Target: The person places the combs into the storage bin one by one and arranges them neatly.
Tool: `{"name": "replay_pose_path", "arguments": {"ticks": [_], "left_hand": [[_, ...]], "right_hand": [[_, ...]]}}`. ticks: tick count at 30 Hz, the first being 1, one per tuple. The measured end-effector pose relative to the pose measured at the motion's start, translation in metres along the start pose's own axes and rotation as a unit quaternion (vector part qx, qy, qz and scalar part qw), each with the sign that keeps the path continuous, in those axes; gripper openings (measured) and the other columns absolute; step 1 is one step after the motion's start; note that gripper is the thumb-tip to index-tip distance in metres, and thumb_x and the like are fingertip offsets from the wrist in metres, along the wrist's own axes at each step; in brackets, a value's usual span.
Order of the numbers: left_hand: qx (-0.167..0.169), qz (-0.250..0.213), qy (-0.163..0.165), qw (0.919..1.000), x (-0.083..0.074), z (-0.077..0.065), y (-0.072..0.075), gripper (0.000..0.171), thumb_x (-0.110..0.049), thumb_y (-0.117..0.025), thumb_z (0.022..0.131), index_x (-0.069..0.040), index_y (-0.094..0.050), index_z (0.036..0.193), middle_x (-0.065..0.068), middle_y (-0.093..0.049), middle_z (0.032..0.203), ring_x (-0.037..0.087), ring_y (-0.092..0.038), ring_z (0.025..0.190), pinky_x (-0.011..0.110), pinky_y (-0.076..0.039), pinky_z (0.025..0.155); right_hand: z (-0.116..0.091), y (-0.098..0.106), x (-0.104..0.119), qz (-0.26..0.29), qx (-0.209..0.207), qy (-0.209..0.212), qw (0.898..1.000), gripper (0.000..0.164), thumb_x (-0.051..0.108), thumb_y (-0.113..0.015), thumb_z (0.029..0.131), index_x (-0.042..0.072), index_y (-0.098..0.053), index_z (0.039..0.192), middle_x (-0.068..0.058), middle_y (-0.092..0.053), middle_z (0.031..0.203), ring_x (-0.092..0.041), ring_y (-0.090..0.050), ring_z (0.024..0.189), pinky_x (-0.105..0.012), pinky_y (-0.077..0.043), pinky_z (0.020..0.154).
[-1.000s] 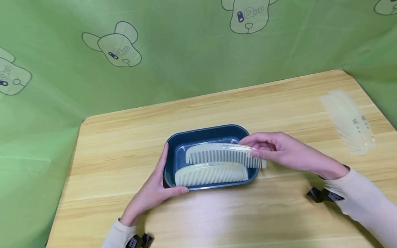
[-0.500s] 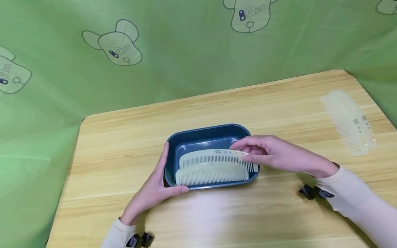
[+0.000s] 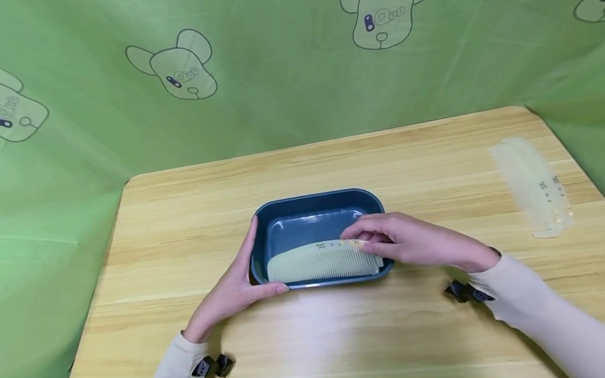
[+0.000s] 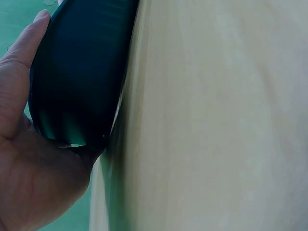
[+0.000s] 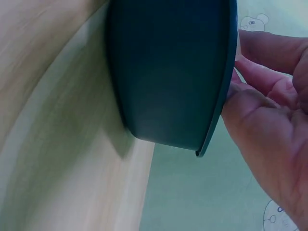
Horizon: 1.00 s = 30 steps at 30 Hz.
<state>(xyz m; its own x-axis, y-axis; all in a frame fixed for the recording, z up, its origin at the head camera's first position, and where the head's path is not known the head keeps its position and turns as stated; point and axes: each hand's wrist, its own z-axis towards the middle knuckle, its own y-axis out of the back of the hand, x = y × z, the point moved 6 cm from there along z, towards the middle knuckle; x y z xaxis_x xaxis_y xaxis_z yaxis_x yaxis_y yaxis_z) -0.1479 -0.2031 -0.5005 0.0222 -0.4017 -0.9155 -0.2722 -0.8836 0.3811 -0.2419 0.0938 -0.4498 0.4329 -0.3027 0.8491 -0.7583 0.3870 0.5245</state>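
Observation:
A dark blue rectangular tray (image 3: 294, 229) sits mid-table in the head view. Two pale translucent combs lie nearly overlapped along its near wall, the front comb (image 3: 322, 268) hiding most of the other. My right hand (image 3: 413, 241) pinches the rear comb (image 3: 322, 245) by the right end of its printed back, with the fingers inside the tray. My left hand (image 3: 231, 292) spans the tray's near left corner, fingers straight along the left wall and thumb on the near rim. Both wrist views show the tray's outer wall; in the right one, the rim hides the fingertips.
Two more pale combs (image 3: 530, 188) lie overlapped near the right edge of the wooden table (image 3: 180, 212). Green cloth (image 3: 277, 99) with printed animal heads hangs behind and beside the table.
My right hand has moved left and toward the near wall, lowering its comb into the tray until it lies against the front comb. My left hand and the tray stay almost still.

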Motion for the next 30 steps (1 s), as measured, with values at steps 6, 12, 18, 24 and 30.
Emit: {"name": "replay_pose_path", "arguments": {"ticks": [6, 12, 18, 24, 30], "left_hand": [[0.000, 0.000, 0.001, 1.0000, 0.000, 0.002, -0.001, 0.135, -0.028, -0.096, 0.087, -0.045, 0.007, 0.174, -0.014, 0.006, 0.180, 0.019, 0.000, 0.165, 0.062, -0.012, 0.129], [-0.001, -0.001, 0.001, 1.0000, -0.001, 0.003, -0.001, 0.136, -0.027, -0.096, 0.087, -0.044, 0.006, 0.174, -0.014, 0.006, 0.180, 0.019, 0.000, 0.165, 0.061, -0.012, 0.129], [0.001, 0.003, 0.009, 1.0000, 0.000, 0.000, -0.002, 0.135, -0.031, -0.096, 0.088, -0.045, 0.006, 0.174, -0.014, 0.006, 0.180, 0.020, 0.000, 0.165, 0.062, -0.012, 0.129], [-0.001, 0.009, 0.009, 0.9999, 0.000, 0.000, -0.001, 0.135, -0.031, -0.096, 0.087, -0.044, 0.006, 0.174, -0.012, 0.006, 0.181, 0.022, 0.000, 0.166, 0.063, -0.013, 0.128], [-0.005, 0.000, 0.002, 1.0000, 0.000, -0.001, -0.002, 0.136, -0.028, -0.097, 0.087, -0.041, 0.006, 0.175, -0.012, 0.006, 0.181, 0.023, 0.000, 0.166, 0.064, -0.012, 0.128]], "right_hand": [[0.000, -0.002, 0.008, -0.069, -0.010, 0.027, 0.997, 0.027, 0.006, -0.063, 0.111, 0.009, -0.072, 0.136, 0.006, -0.069, 0.123, -0.011, -0.061, 0.096, -0.034, -0.056, 0.083], [0.000, -0.008, 0.013, -0.129, -0.021, 0.043, 0.991, 0.029, 0.001, -0.062, 0.110, 0.006, -0.071, 0.136, 0.004, -0.067, 0.120, -0.012, -0.058, 0.095, -0.037, -0.055, 0.084], [-0.002, -0.019, 0.016, -0.201, -0.046, 0.075, 0.976, 0.030, -0.006, -0.064, 0.105, 0.001, -0.072, 0.133, -0.002, -0.068, 0.117, -0.017, -0.063, 0.108, -0.045, -0.057, 0.097], [-0.004, -0.022, 0.014, -0.212, -0.050, 0.055, 0.974, 0.029, 0.000, -0.064, 0.107, 0.003, -0.072, 0.135, -0.001, -0.069, 0.120, -0.018, -0.063, 0.114, -0.047, -0.054, 0.104], [-0.007, -0.018, 0.009, -0.153, -0.078, 0.042, 0.984, 0.031, 0.005, -0.063, 0.110, 0.006, -0.069, 0.141, 0.000, -0.068, 0.134, -0.022, -0.062, 0.130, -0.052, -0.051, 0.111]]}}
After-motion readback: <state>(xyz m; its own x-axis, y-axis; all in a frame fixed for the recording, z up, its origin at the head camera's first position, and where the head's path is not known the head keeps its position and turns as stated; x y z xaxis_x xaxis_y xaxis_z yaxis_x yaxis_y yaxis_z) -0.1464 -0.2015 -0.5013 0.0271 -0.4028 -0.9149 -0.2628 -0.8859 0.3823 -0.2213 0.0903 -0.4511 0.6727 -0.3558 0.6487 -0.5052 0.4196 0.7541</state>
